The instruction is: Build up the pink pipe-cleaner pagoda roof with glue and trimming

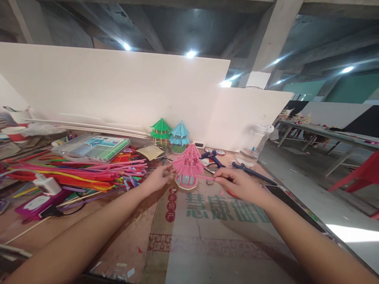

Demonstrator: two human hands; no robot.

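Observation:
A small pink pagoda model (pixel 189 162) with tiered roofs stands upright on a pale base in front of me. My right hand (pixel 232 182) pinches a thin pink pipe cleaner (pixel 206 177), which reaches left to the lower roof edge. My left hand (pixel 158 179) is at the model's left side, fingers apart and close to the roof; whether they touch it I cannot tell. Behind stand a green pagoda model (pixel 161 130) and a blue pagoda model (pixel 180 135). A blue glue gun (pixel 214 158) lies just beyond my right hand.
Bundled colourful pipe cleaners (pixel 97 173) and a clear plastic case (pixel 93 148) lie at left, near a purple power socket (pixel 41 203). Dark blue scissors (pixel 251 172) and a clear jar (pixel 256 144) are at right. A white partition (pixel 118 86) rises behind; a red chair (pixel 359 169) stands right.

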